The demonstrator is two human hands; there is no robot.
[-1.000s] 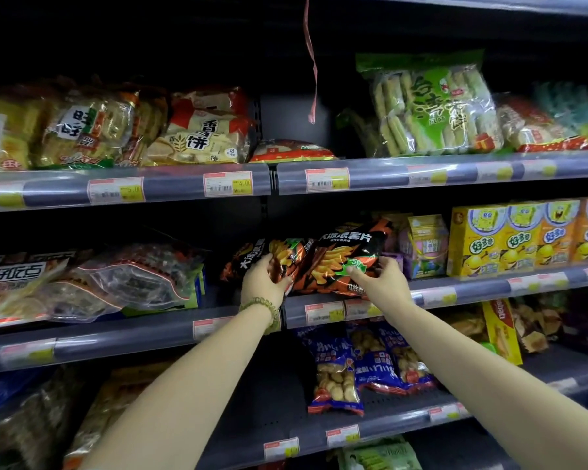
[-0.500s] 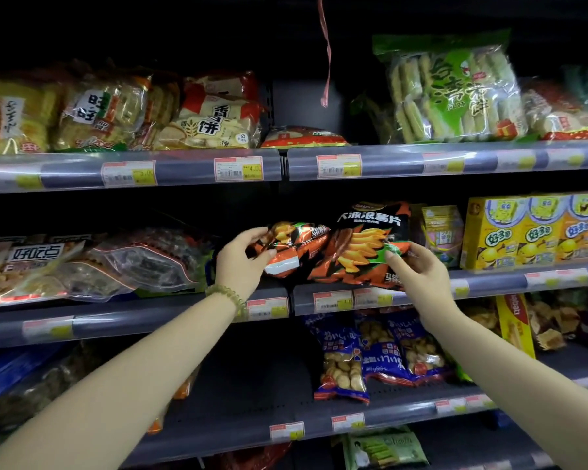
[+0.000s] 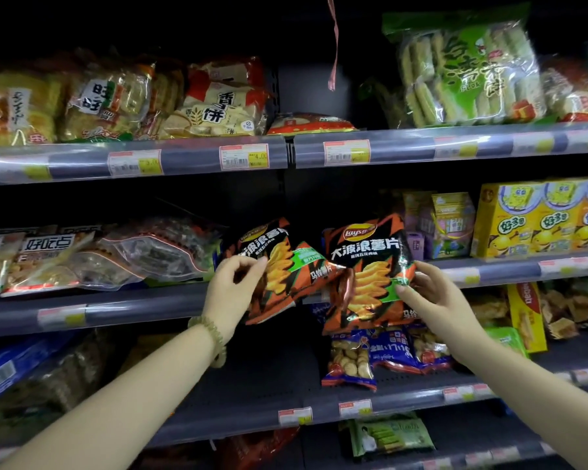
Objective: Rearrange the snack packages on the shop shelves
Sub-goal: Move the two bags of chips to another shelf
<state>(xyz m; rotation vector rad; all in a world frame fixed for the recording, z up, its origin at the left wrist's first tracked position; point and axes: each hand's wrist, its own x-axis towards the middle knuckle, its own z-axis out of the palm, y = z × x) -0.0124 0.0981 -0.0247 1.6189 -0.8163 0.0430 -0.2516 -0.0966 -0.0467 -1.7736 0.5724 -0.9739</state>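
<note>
— Orange-and-black crisp bags, two of them, both out in front of the middle shelf point(image 3: 92, 308). The left hand point(image 3: 233, 293) has its fingers point(image 3: 252, 266) curled round the left crisp bag point(image 3: 279, 266); the right hand point(image 3: 435, 293) pinches the right crisp bag point(image 3: 367, 266) at its lower right edge, thumb on the front.

— How would you set them back well?

— I'd stand each upright, label forward, side by side in the dark gap between the clear-wrapped snack packs point(image 3: 150, 252) and the small purple boxes point(image 3: 448, 225). Hold by the seams, I'd say; squeezing the middle could crush the crisps.

— Anything in the way?

— The left bag overlaps the right one's corner, so I'd seat one first. The purple boxes and the yellow cartoon boxes point(image 3: 540, 218) stand close on the right and might topple if nudged. Below, blue biscuit bags point(image 3: 387, 351) lean just under the right bag. A red ribbon point(image 3: 335, 45) hangs well above, clear of the hands.
</note>
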